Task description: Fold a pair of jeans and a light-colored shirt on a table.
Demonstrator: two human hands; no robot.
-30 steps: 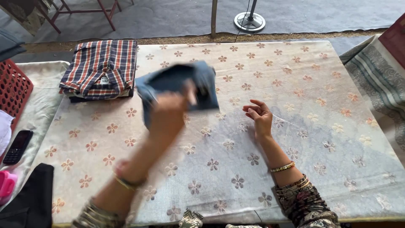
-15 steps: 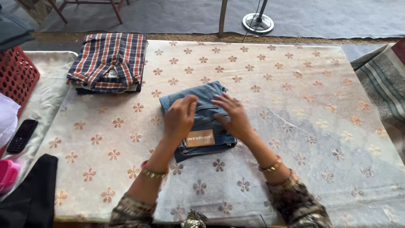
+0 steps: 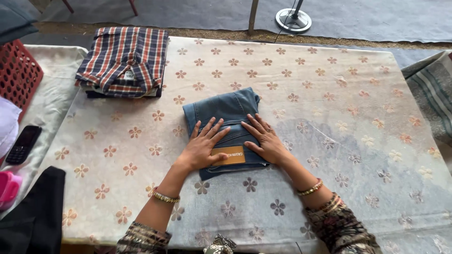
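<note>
Far left edge of the frame there's a red plastic basket (image 3: 16, 75) up top, and below it a dark phone (image 3: 22, 144) lying flat on a white sheet, out of the way of the folding surface, with a bit of pink (image 3: 7, 188) and a black cloth (image 3: 35, 216) down in the lower left corner. Moving right, in the upper left sits a plaid shirt (image 3: 123, 61) folded square on top of a small stack, parked at the table's far corner so the middle stays free to work on. The table itself wears a pale floral cloth (image 3: 329, 108) that gives a flat, smooth bed. Centre of the frame is the folded jeans (image 3: 226, 110) — blue denim in a compact rectangle, tan label patch facing up near the close edge. The left hand (image 3: 202, 146) lies palm down on the left half, fingers spread apart and flat, not gripping anything, just pressing. The right hand (image 3: 264, 138) does the same on the right half, fingers splayed — looks like the weight is there to flatten the bundle and keep the fold from springing open. Top centre-right there's a round fan base (image 3: 293, 19) on the floor, and a striped grey cloth (image 3: 431, 91) hangs at the right edge.
</note>
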